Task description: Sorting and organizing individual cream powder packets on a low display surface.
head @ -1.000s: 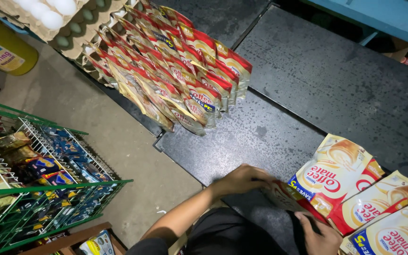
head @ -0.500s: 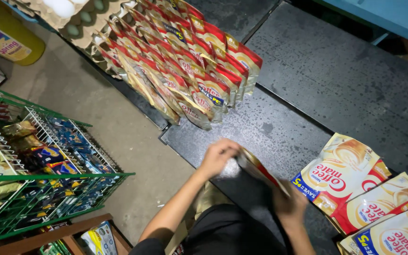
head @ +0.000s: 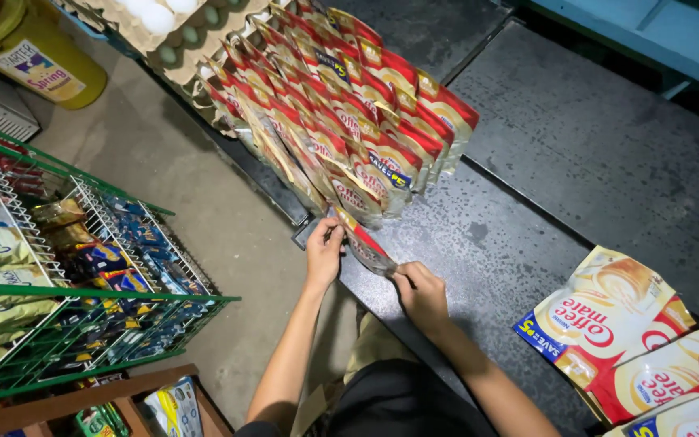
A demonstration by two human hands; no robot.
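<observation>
At the front edge of the dark desk (head: 527,267), a red and gold pouch (head: 363,241) is held by both hands. Its top corner is pinched by the left hand (head: 324,249), and its lower end is gripped by the right hand (head: 419,291). Both hands are closed on it. The pouch is stood up just in front of the rows of pouches (head: 341,113), touching the nearest one. The rows are packed close and lean back across the desk. Egg trays (head: 163,32) are seen behind the rows. Bigger yellow bags (head: 608,320) are laid flat on the desk, well apart to the right. A green wire rack (head: 58,283) full of snack packs is seen on the left, with a yellow tub (head: 38,57) behind it.
</observation>
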